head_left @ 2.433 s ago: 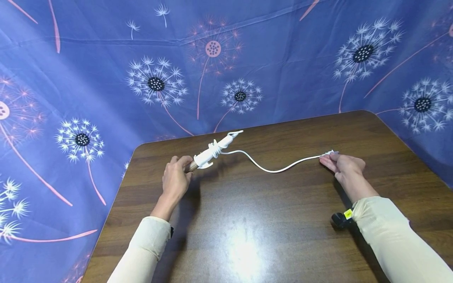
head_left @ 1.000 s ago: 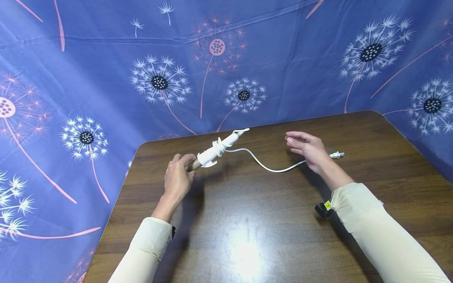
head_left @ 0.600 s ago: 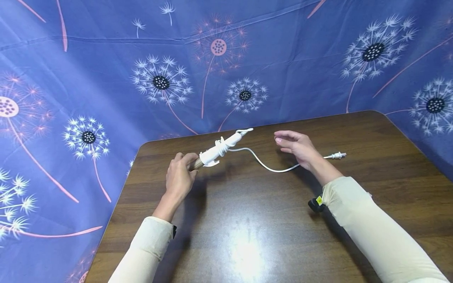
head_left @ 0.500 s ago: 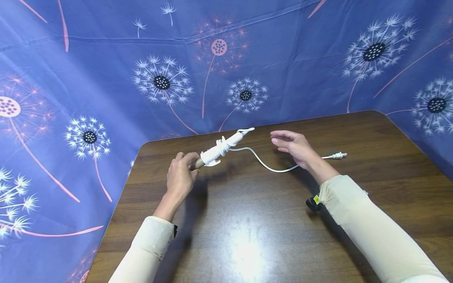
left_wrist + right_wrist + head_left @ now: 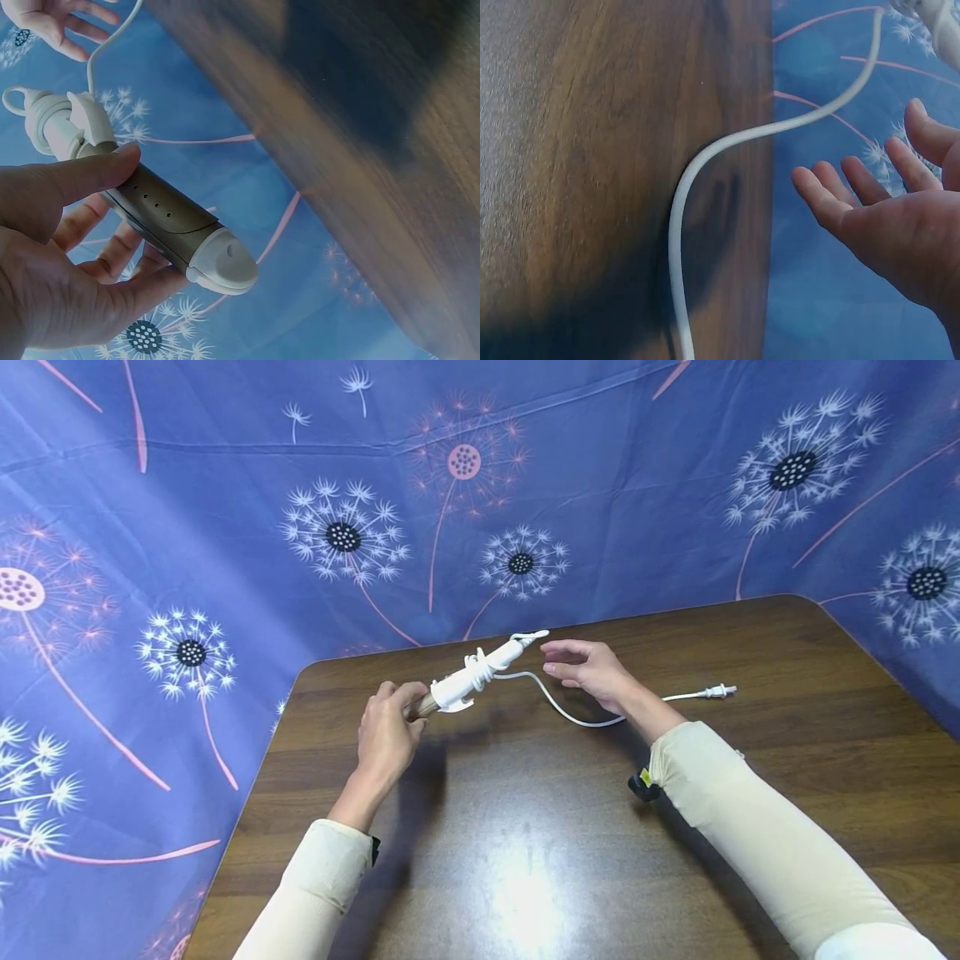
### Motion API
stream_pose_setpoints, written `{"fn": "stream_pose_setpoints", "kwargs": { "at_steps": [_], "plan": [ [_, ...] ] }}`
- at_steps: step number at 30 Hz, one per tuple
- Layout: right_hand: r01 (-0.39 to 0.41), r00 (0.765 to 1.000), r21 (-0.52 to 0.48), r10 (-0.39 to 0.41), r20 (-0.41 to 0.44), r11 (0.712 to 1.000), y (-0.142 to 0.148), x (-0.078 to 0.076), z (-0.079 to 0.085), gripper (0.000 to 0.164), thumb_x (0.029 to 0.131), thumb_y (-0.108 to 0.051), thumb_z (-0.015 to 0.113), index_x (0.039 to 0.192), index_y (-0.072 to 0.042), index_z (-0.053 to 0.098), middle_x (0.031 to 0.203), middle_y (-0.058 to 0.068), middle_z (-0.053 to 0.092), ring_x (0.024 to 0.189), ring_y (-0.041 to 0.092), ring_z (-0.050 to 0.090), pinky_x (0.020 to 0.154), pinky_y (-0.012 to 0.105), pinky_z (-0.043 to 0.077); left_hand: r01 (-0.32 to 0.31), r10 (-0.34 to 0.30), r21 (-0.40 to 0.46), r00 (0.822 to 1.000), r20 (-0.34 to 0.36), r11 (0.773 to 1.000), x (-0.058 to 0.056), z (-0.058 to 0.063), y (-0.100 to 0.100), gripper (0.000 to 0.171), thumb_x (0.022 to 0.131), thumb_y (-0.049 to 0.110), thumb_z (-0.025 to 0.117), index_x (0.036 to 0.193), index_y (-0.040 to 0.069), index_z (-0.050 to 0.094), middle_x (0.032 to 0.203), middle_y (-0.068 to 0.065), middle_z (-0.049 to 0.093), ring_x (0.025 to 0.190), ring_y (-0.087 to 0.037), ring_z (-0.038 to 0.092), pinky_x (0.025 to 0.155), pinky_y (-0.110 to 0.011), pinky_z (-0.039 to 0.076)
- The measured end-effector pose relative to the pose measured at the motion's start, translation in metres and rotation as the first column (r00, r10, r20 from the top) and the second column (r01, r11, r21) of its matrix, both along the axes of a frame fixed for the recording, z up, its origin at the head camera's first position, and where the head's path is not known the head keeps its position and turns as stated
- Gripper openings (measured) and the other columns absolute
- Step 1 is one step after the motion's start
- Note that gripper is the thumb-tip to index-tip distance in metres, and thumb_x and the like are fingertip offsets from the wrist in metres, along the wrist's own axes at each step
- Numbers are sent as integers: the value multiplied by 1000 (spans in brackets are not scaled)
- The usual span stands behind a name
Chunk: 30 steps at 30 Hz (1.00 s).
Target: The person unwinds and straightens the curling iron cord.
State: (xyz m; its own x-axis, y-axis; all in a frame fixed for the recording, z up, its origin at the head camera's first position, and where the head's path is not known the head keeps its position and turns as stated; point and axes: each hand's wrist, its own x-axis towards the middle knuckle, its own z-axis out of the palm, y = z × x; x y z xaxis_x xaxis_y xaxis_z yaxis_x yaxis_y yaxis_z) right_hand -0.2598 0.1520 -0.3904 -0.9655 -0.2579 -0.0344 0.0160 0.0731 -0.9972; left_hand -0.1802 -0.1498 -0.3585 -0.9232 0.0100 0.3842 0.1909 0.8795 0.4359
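**The left hand (image 5: 388, 731) gripped the device (image 5: 452, 690); the right hand (image 5: 592, 675) was spread beside it**

In the head view, the device slanted above the tabletop (image 5: 487, 785), near the far edge and nearer the far left corner than the far right one. The left hand curled round its brown barrel (image 5: 422, 706). From coils wound on the white handle (image 5: 506, 655), the cord (image 5: 551, 703) dipped in a curve, passed below the right wrist and ended at a plug (image 5: 718, 691) lying toward the far right corner. The right hand was just beside the handle's end, apart from it, fingers parted and lightly bent. Cream sleeves (image 5: 750, 827) covered both arms, with a black item (image 5: 643, 787) at the right cuff. Beyond the far edge hung a blue cloth (image 5: 637, 502) printed with dandelions.

In the left wrist view, the thumb lay across the barrel and the fingers supported it from below. A row of small dots marked the barrel, and a white cap (image 5: 223, 262) finished its end. The right hand showed past the coils, palm visible.

In the right wrist view, the cord bent across the tabletop and past its edge toward the device, well clear of the right hand's loosely fanned fingers. A dark shadow (image 5: 622, 307) fell on the wood.
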Motion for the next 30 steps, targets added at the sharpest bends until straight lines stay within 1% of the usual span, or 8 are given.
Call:
{"fn": "stream_pose_setpoints", "kwargs": {
  "at_steps": [3, 9, 12, 17, 21, 25, 27, 30],
  "plan": [
    [-20, 1000, 22, 20, -13, 1000, -8, -1, -2, 44, 89, -6, 67, 131, 2, 55, 127, 23, 57, 98, 10, 62, 98, 51, 43, 13, -12, 4, 1000, -19, 1000, 1, 0, 1, 49, 65, -2, 84, 107, 18, 70, 95, -9, 63, 85, -33, 60, 65, -50, 48],
    [-46, 995, 31, 49, -85, 998, -21, -3, -5, 41, 86, -1, 69, 125, 7, 58, 121, 24, 61, 93, 6, 62, 86, 22, 49, 30, -30, 5, 999, -37, 1000, 2, 1, 5, 48, 65, -2, 84, 106, 19, 71, 95, -9, 62, 83, -33, 60, 64, -49, 49],
    [-53, 994, 10, 54, -97, 999, -25, -3, -6, 36, 85, 0, 69, 118, 11, 61, 110, 18, 67, 90, 7, 63, 81, 18, 49, 33, -32, 11, 999, -28, 999, 3, 3, 8, 47, 65, -1, 83, 106, 20, 70, 96, -8, 62, 84, -32, 60, 64, -49, 49],
    [-61, 992, 44, 65, -107, 997, -30, -4, -8, 27, 84, -2, 71, 108, 11, 66, 88, 0, 69, 79, 8, 60, 72, 19, 48, 47, -46, 17, 997, -66, 999, 3, 3, 11, 47, 64, -2, 84, 104, 19, 71, 93, -7, 62, 81, -32, 59, 63, -48, 48],
    [-46, 995, 96, 54, -83, 994, -31, -5, -7, 24, 84, -4, 71, 104, 8, 68, 83, -1, 68, 73, 7, 56, 66, 23, 47, 60, -59, 9, 993, -103, 998, 2, 2, 11, 48, 62, -2, 84, 103, 19, 71, 91, -7, 61, 79, -31, 58, 62, -47, 47],
    [2, 998, 130, 7, -68, 991, -28, -7, -5, 24, 86, -5, 71, 104, 10, 67, 81, -2, 66, 73, 9, 56, 72, 37, 53, 62, -63, -6, 994, -86, 998, 4, 2, 10, 47, 63, -2, 84, 103, 19, 70, 91, -6, 60, 80, -30, 58, 62, -48, 48],
    [36, 998, 119, -30, -56, 992, -26, -9, -4, 26, 86, -3, 69, 107, 12, 65, 85, 0, 66, 75, 8, 57, 78, 44, 54, 63, -64, -8, 996, -64, 998, 6, 2, 10, 48, 64, -2, 84, 104, 19, 71, 92, -7, 60, 81, -31, 58, 63, -48, 48],
    [86, 996, 77, -83, -34, 993, -22, -12, -3, 30, 87, 3, 65, 113, 16, 61, 90, 4, 66, 76, 5, 60, 84, 48, 53, 69, -69, -12, 997, -42, 998, 9, 2, 9, 48, 64, -2, 83, 105, 19, 71, 92, -7, 60, 82, -31, 58, 64, -48, 48]
  ]
}}
